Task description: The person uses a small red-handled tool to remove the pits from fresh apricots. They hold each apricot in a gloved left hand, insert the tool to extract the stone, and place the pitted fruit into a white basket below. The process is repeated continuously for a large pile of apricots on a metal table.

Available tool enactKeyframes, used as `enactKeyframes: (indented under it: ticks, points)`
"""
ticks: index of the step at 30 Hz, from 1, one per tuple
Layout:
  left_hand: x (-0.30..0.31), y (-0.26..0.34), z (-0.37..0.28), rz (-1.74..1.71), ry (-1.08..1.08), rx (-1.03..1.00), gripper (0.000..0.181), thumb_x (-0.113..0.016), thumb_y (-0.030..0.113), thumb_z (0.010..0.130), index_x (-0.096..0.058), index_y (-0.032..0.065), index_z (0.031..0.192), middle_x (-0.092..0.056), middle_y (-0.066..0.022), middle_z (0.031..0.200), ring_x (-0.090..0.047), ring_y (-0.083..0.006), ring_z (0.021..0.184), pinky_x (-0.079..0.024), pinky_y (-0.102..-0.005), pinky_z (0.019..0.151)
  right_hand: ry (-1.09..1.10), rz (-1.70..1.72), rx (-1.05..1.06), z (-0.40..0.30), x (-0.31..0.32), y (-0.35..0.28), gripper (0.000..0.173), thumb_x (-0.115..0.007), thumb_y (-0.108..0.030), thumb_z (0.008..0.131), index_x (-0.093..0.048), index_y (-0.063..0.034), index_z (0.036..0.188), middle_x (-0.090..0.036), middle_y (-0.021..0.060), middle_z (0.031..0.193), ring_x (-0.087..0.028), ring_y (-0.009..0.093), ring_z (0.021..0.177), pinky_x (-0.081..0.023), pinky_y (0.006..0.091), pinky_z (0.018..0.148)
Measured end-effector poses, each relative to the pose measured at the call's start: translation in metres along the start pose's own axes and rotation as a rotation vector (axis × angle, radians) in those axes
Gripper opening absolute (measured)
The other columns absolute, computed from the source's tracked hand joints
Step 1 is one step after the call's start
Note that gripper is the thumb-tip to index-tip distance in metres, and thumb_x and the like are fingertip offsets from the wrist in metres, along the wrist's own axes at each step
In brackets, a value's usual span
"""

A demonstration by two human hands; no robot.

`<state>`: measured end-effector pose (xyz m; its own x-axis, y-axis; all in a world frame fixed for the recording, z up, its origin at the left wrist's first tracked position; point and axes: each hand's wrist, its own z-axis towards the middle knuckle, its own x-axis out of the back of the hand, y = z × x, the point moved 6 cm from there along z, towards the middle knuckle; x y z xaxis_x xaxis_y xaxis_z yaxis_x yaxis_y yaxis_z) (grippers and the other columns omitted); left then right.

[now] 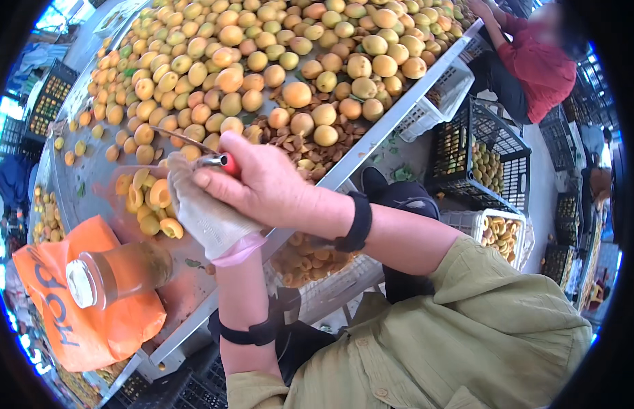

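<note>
My right hand [268, 181] is bare and grips a knife by its red handle [230, 165]. The narrow blade [176, 134] points to the upper left, over the apricots. Against it, my left hand [209, 209] wears a whitish knit glove over a pink inner glove. Its fingers are curled and partly covered by the right hand, so what it holds cannot be told. Just left of the glove, cut apricot halves [161, 194] lie in a small pile on the metal table [99, 176]. Whole apricots [230, 79] spread in a large heap beyond both hands.
Apricot pits [317, 145] lie along the table's edge. An orange bag [104, 335] and a lidded jar of liquid [117, 276] rest at left. Below the edge, a crate holds apricot halves [309, 260]. Black crates [450, 153] and a seated person [537, 66] are at right.
</note>
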<state>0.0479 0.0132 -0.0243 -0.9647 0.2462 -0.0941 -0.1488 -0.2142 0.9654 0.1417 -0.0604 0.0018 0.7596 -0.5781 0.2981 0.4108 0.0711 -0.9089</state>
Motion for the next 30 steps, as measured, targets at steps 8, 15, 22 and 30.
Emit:
enactKeyframes:
  ticks: [8,15,22,30]
  points:
    - [-0.036,0.049,-0.004,-0.121,-0.053,-0.066,0.019,-0.054,0.007,0.091,-0.048,0.0057,0.073,-0.047,0.0037,0.068,-0.045,-0.0067,0.062,-0.041,-0.0236,0.057,0.003,0.754,-0.364,0.001,-0.008,0.02,0.026,-0.055,-0.03,0.094,-0.055,-0.0039,0.093,-0.058,0.0,0.077,-0.051,0.006,0.077,-0.046,0.0237,0.069]
    - [-0.064,0.074,-0.001,0.251,-0.204,-0.311,0.024,-0.052,0.002,0.091,-0.045,0.0032,0.068,-0.043,0.0023,0.064,-0.039,-0.0062,0.06,-0.034,-0.0251,0.053,-0.142,0.997,-0.611,-0.004,0.015,0.008,0.035,-0.044,-0.044,0.094,-0.053,-0.0101,0.096,-0.053,0.0007,0.063,-0.047,0.01,0.04,-0.035,0.023,0.031]
    - [-0.08,0.093,-0.006,0.484,-0.304,-0.487,0.027,-0.054,0.001,0.088,-0.043,0.0018,0.064,-0.041,0.0008,0.06,-0.035,-0.0058,0.058,-0.029,-0.0269,0.05,-0.27,1.175,-0.721,-0.01,0.019,0.002,0.042,-0.037,-0.047,0.094,-0.053,-0.0148,0.073,-0.043,-0.0015,0.049,-0.039,0.01,0.035,-0.03,0.025,0.031]
    - [-0.094,0.114,-0.011,0.638,-0.471,-0.769,0.026,-0.057,-0.005,0.083,-0.039,-0.0003,0.064,-0.038,-0.0033,0.06,-0.036,-0.011,0.056,-0.03,-0.0296,0.05,-0.415,1.269,-0.762,-0.013,0.015,0.003,0.049,-0.035,-0.055,0.093,-0.049,-0.0164,0.066,-0.04,-0.0037,0.049,-0.033,0.008,0.035,-0.029,0.0216,0.034]
